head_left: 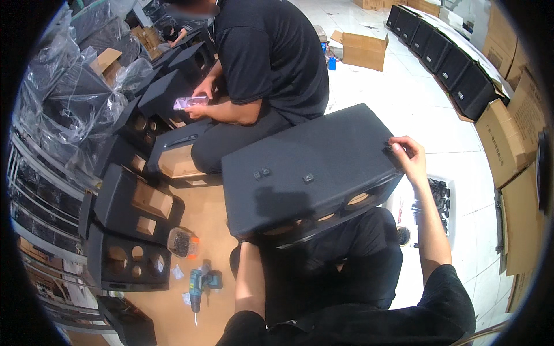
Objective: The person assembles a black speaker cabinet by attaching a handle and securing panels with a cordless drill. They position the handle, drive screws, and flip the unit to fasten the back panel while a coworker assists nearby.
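Note:
A black speaker cabinet [346,141] with round cut-outs along its near side lies across my lap. At its right end, my right hand [408,157] is closed in a pinch at the corner; whatever sits between the fingertips is too small and dark to make out. My left forearm reaches up to the cabinet's near left corner, where the hand is hidden beneath it. Several small black pieces [308,178] rest on the cabinet's upper face.
A cordless drill [197,285] and a tub of screws [180,242] are on the cardboard at left. Open cabinets [135,199] line that side. A co-worker [271,63] sits ahead, holding a phone. Right of my knee, a white tray [453,222] holds black parts.

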Available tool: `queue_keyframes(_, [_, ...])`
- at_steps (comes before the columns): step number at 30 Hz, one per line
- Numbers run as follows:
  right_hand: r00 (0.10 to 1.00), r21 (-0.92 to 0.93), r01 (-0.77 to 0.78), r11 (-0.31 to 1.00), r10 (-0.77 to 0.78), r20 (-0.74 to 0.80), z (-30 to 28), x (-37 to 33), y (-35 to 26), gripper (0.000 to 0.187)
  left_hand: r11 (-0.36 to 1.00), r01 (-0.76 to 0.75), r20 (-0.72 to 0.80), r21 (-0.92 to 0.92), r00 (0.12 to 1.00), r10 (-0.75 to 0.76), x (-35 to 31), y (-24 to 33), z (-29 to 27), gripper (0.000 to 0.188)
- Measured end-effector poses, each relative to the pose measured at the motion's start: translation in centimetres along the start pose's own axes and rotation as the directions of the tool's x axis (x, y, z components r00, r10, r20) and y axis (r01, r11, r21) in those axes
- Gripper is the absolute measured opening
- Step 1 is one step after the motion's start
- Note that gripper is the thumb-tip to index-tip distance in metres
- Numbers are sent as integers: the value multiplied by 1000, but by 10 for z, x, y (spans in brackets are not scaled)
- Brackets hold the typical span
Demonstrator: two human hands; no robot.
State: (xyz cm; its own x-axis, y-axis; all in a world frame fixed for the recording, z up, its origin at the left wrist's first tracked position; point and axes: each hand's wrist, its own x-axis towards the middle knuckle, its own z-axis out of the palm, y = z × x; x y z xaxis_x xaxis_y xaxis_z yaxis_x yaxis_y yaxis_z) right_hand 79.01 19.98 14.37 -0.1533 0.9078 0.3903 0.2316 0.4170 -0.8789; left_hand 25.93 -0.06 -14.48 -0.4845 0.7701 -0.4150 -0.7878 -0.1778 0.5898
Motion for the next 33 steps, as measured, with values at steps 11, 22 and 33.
queue_keyframes(11, [990,-15,100,995,-101,-98,7,-17,0,44,420,-587,26,692,601,799,-76,139,139,32])
queue_keyframes(22, [963,186,208,960,-168,-209,12,-26,17,73,-32,-995,924,95,100,-370,-198,27,457,26])
queue_keyframes(33, [957,250,252,935,-202,-208,10,-34,30,75,-84,-996,942,-13,16,-336,-161,-84,490,23])
